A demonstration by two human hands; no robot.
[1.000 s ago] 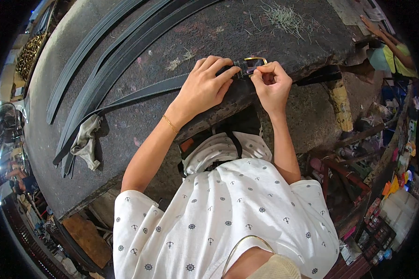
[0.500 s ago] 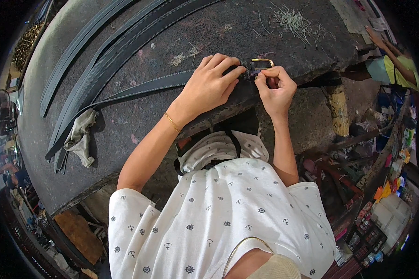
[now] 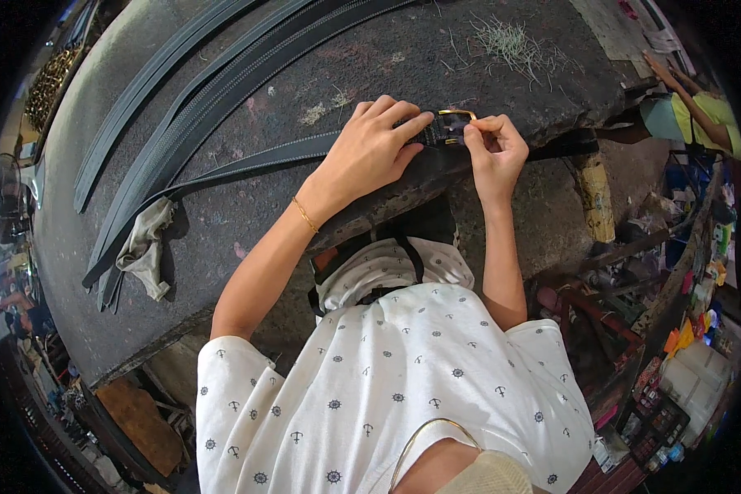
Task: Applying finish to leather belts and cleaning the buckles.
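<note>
My left hand grips a dark grey belt with pale edge stitching near its end, fingers curled over it at the front edge of the dark worktop. A gold-coloured buckle sits at that end, just right of my left fingers. My right hand is closed on the buckle, thumb and index finger at its right side; the exact contact is partly hidden. A crumpled grey cloth lies beside the belt's far end on the left.
Several loose straps lie across the dark worktop, and a tangle of pale threads lies at its back right. Another person in yellow is at the right edge, hands raised to a surface. Cluttered racks stand at lower right.
My right hand has shifted slightly right and its pinch has moved along the buckle, leaving more of the frame showing. My left hand stays on the belt.
</note>
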